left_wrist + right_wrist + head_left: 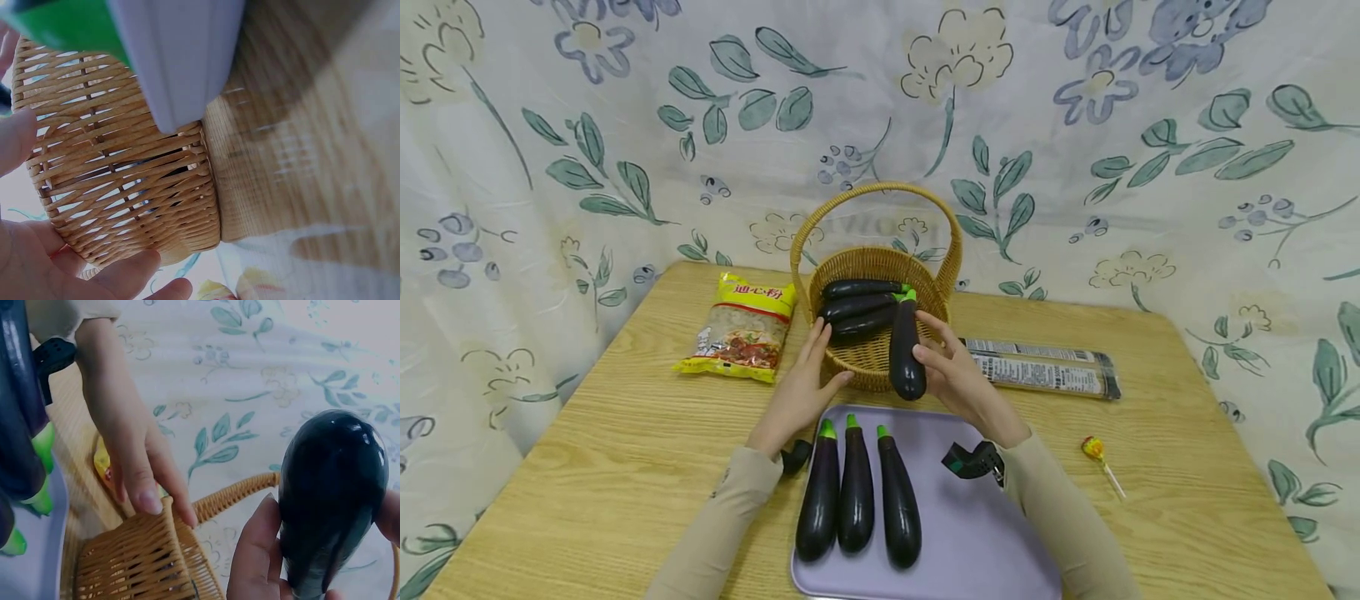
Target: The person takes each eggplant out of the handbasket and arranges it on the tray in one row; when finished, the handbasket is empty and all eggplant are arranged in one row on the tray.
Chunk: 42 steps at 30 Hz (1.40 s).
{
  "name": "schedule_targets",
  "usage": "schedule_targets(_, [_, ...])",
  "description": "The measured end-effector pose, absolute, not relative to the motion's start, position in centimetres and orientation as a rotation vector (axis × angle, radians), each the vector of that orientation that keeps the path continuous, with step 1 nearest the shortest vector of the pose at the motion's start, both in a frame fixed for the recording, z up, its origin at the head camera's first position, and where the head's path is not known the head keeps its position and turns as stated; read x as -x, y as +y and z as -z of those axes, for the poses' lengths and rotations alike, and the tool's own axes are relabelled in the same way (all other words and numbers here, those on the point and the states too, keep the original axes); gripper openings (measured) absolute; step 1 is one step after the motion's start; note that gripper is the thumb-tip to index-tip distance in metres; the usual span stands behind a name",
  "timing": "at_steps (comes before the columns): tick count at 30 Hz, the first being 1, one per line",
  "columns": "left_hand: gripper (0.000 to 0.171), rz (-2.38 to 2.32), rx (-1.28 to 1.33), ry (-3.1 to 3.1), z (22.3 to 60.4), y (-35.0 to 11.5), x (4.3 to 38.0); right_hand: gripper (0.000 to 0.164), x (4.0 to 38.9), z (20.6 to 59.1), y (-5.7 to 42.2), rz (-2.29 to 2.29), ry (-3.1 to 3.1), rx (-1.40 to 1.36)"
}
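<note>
Eggplant (905, 357) is what we're gripping in our right hand (961, 382) over the wicker basket (859, 378); our left hand (797, 395) rests at the rim, fingers loosely extended.

head: bright, even light | glossy near-black elongated eggplants (857, 496) below left hand (801, 392) catch highlights | left wrist: pale-grey angular block (178, 62) above that hand blurred | right wrist: white floral cloth curtain (231, 375) washed out above right hand (958, 375)

Beige sleeves (1063, 508) end near 2 black wrist devices (979, 461), 1 showing a green patch (953, 463).
</note>
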State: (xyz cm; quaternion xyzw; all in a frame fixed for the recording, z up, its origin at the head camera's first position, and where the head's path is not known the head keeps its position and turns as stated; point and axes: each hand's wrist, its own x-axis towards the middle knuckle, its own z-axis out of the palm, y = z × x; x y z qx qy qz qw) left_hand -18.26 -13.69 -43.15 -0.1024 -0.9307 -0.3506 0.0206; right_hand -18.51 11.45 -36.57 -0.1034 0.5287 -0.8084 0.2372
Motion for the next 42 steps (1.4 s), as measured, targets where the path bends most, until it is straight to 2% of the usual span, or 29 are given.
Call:
schedule_targets(24, [0.082, 1.094, 0.331, -2.891, 43.0, -13.7, 18.4, 0.080, 14.8, 38.9, 15.0, 2.071, 1.610, 0.318])
schedule_targets(42, [0.084, 1.070, 0.329, -2.901, 43.3, -13.7, 18.4, 0.081, 11.9, 40.2, 17.3, 1.859, 1.795, 0.278])
